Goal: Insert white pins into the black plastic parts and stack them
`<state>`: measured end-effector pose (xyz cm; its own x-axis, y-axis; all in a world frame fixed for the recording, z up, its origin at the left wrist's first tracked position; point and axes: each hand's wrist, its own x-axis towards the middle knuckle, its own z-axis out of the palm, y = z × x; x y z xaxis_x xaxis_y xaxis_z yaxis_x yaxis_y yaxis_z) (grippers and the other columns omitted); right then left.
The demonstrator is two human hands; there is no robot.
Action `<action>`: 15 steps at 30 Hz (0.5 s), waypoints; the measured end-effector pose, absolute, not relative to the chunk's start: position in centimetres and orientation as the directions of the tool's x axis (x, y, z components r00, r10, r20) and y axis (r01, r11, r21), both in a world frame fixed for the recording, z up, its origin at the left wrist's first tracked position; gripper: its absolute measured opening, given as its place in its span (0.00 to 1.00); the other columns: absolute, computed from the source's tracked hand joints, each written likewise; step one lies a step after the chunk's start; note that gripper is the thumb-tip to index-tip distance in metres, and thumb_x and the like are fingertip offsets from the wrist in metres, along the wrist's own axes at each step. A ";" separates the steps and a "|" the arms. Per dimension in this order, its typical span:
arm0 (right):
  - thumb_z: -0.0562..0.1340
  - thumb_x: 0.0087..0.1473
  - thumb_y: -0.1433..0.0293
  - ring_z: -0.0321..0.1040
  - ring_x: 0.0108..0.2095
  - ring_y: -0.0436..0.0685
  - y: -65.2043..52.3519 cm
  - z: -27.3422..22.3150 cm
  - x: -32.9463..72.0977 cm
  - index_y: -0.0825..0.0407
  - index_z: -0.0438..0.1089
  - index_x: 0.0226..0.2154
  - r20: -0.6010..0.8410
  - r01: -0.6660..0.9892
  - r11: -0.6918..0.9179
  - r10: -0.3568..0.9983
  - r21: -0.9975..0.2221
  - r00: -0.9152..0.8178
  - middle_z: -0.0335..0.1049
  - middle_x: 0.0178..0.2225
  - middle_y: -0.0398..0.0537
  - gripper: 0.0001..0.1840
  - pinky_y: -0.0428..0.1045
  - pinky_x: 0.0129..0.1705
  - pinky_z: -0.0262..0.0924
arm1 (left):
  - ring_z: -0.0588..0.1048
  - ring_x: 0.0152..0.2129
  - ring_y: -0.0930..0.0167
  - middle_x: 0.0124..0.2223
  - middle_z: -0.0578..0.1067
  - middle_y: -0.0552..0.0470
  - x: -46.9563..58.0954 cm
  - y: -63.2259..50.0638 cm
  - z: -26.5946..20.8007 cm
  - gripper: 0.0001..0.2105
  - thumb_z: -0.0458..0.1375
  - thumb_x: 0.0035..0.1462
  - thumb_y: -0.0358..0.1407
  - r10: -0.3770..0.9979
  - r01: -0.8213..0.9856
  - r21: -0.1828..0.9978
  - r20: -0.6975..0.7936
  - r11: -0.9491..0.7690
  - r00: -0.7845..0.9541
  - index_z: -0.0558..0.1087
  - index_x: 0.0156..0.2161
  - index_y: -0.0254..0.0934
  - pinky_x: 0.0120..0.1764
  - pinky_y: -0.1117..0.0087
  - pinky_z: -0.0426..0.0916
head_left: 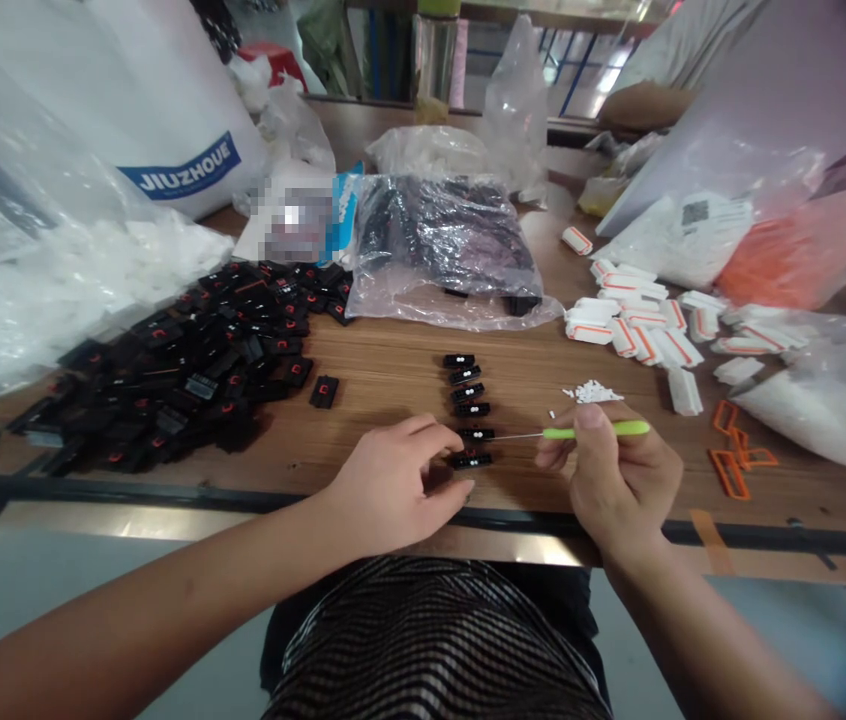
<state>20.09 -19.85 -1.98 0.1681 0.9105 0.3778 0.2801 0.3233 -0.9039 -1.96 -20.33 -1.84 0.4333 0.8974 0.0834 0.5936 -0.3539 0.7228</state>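
Observation:
A short column of small black plastic blocks, each with white dots on top, lies on the wooden table before me. My left hand curls around the near end of the column, fingertips at the left ends of the two nearest blocks and thumb just below the lowest block. In my right hand is a thin metal pick with a lime-green handle, pinched between thumb and fingers. Its tip reaches the right end of the second-nearest block. Beyond my right hand lies a small heap of tiny white pieces.
A large pile of black plastic cases spreads at left, with one loose case beside it. White parts with orange strips and orange frames lie at right. A clear bag of black parts sits behind.

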 end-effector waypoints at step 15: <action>0.60 0.64 0.68 0.69 0.19 0.46 -19.7 -2.3 19.7 0.52 0.73 0.27 0.408 0.277 0.352 0.895 -0.894 0.179 0.73 0.24 0.41 0.14 0.43 0.20 0.66 | 0.74 0.30 0.71 0.40 0.76 0.50 -2.0 -16.7 -2.3 0.09 0.60 0.62 0.34 0.822 0.632 0.549 0.211 -0.547 0.529 0.76 0.47 0.37 0.35 0.68 0.70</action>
